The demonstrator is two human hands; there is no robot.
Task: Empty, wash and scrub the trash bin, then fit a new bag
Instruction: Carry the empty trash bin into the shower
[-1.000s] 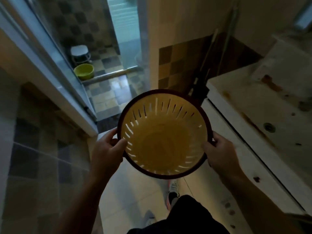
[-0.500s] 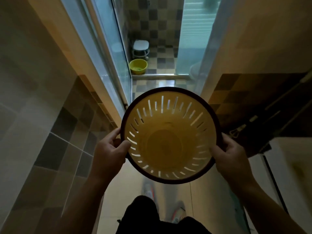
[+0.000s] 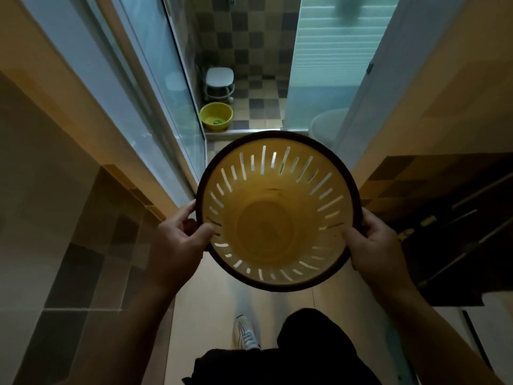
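A: So, what takes up most of the view?

B: Tiled walls either side of a narrow passage, one glass door panel (image 3: pixel 166 87) on the left and one frosted panel (image 3: pixel 319 65) on the right, with a checkered bathroom floor (image 3: pixel 258 93) beyond them.

A: And the bin?

B: One trash bin (image 3: pixel 277 212), round and yellow with a dark rim, held up in mid-air at the centre, mouth toward the camera. Its wall is cut with many narrow slots in a ring; I cannot count them surely. Nothing lies inside.

A: How is it held?

B: Two hands. The left hand (image 3: pixel 177 245) grips the rim on the left, thumb curled over the inside edge, fingers behind. The right hand (image 3: pixel 374 245) grips the rim opposite, thumb on the edge, its fingers hidden behind the bin.

A: Smaller things?

B: One white stool (image 3: pixel 219 79) on the bathroom floor, one yellow basin (image 3: pixel 216 116) just in front of it with something small and green inside, too small to identify. One pale round shape (image 3: pixel 324 126) shows dimly through the frosted panel. One white shoe (image 3: pixel 245 333) below; dark clothing hides any other.

A: Any writing?

B: None legible. Dark rods at the far right are too dim to make out.
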